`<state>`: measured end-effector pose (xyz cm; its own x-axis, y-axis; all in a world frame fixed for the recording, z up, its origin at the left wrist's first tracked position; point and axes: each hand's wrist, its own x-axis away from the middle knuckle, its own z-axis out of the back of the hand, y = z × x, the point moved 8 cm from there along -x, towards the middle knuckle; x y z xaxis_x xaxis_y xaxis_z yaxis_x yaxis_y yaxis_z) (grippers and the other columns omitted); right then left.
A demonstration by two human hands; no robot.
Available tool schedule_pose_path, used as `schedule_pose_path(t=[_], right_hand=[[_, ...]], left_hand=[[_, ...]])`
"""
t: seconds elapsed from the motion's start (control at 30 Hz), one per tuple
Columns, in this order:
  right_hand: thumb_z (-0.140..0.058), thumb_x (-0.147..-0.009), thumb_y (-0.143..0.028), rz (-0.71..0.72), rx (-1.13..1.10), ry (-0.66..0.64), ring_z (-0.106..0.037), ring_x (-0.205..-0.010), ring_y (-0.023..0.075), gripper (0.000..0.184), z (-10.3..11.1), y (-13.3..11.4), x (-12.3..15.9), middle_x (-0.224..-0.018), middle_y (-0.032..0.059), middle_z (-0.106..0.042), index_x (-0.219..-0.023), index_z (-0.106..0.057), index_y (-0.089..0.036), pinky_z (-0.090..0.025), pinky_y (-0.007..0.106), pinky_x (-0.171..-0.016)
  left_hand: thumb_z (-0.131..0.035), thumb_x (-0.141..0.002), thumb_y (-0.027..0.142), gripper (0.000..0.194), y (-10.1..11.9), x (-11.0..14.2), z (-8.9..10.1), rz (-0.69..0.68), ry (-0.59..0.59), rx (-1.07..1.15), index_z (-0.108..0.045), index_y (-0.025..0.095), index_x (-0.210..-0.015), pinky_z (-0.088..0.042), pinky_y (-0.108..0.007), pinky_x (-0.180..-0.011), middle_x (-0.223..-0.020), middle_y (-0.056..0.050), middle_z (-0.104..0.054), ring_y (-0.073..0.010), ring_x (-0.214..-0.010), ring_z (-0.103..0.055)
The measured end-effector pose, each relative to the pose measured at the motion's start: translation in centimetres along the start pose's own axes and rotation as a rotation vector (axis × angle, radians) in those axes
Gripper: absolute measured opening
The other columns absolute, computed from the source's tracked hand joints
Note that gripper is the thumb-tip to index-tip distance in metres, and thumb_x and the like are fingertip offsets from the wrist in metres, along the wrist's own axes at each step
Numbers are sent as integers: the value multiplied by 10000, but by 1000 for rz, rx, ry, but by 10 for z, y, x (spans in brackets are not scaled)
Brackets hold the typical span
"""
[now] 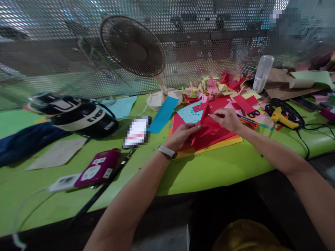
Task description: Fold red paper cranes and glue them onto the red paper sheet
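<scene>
My left hand (183, 135) and my right hand (227, 118) both pinch a folded piece of red paper (202, 120) held just above a stack of red and yellow sheets (217, 137) on the green table (209, 167). The left hand grips the paper's lower edge, and there is a watch on that wrist. At the upper edge, the fingers of the right hand are closed on a fold. A light blue sheet (188, 114) lies under the red paper, to the left.
A pile of folded paper shapes (211, 85) lies behind the stack. Scissors (252, 114), a yellow glue gun (281, 118), a white bottle (262, 73), a desk fan (133, 47), a black helmet (81, 116), a magenta device (98, 167) and cables sit around.
</scene>
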<state>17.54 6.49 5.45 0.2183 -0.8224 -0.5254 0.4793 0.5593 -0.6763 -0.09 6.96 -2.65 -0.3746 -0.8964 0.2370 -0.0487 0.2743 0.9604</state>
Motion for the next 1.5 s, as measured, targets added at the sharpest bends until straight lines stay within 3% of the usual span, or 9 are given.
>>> schedule_pose_path(t=[0.13,0.33,0.57,0.7,0.9,1.0,1.17,1.4,1.5], right_hand=[[-628,-867,-349,-250,-202,15,-517,-509,100,305,-5,26,-1,-527,-39,-519,-624,-567,-175,-406,224,-532],[-625,-865,-229,-566,-448,-102,-573,-471,89,264,-24,53,7,-518,-31,-587,-621,-541,-173,-462,195,-509],[-718,-850,-339,-449,-57,-248,-557,-484,69,374,-6,45,-5,-531,-41,-588,-590,-506,-174,-420,181,-514],[-614,-936,-304,-414,-45,-171,-647,-569,97,269,48,47,-17,-686,33,-700,-709,-611,-159,-495,198,-565],[-602,-863,-124,-552,384,-189,-661,-617,113,135,127,76,9,-698,41,-732,-791,-716,-125,-499,206,-631],[-674,-794,-155,-507,595,-309,-693,-756,144,91,132,80,22,-826,47,-774,-821,-761,-147,-482,212,-696],[-615,-809,-164,-505,737,-332,-675,-776,159,184,133,83,21,-858,71,-775,-891,-776,-129,-433,226,-665],[-715,-740,-250,-459,745,-562,-663,-820,176,270,99,75,29,-953,74,-768,-985,-757,-144,-399,228,-629],[-712,-749,-290,-473,842,-544,-663,-851,196,313,99,75,29,-1004,91,-762,-1030,-742,-156,-402,242,-635]], left_hand=[[-930,-559,365,372,2,3,3,17,78,-11,-699,152,-758,-532,-216,-581,-723,-49,-762,-164,-649,-709],[-795,-750,300,160,5,-2,20,-25,244,-22,-703,172,-778,-511,-195,-562,-698,9,-739,-121,-580,-666],[-629,-854,201,116,3,1,19,54,309,-19,-715,134,-896,-595,-284,-649,-688,-27,-750,-198,-700,-731],[-620,-835,154,107,9,1,18,9,352,4,-711,108,-866,-609,-294,-790,-667,-53,-744,-210,-807,-751],[-635,-827,159,146,3,-1,16,23,328,17,-716,99,-933,-620,-344,-836,-712,-76,-763,-236,-859,-760],[-642,-830,161,125,-1,-4,15,32,303,13,-711,108,-920,-624,-332,-811,-710,-68,-766,-223,-803,-764],[-665,-817,167,94,-2,-6,16,28,279,50,-698,128,-896,-626,-292,-743,-690,-52,-762,-194,-702,-757],[-683,-806,196,99,-1,-2,9,72,237,44,-693,128,-877,-609,-241,-643,-690,-68,-761,-179,-624,-739],[-669,-818,192,88,0,-2,7,68,221,47,-689,124,-871,-599,-226,-625,-681,-66,-757,-163,-602,-726]])
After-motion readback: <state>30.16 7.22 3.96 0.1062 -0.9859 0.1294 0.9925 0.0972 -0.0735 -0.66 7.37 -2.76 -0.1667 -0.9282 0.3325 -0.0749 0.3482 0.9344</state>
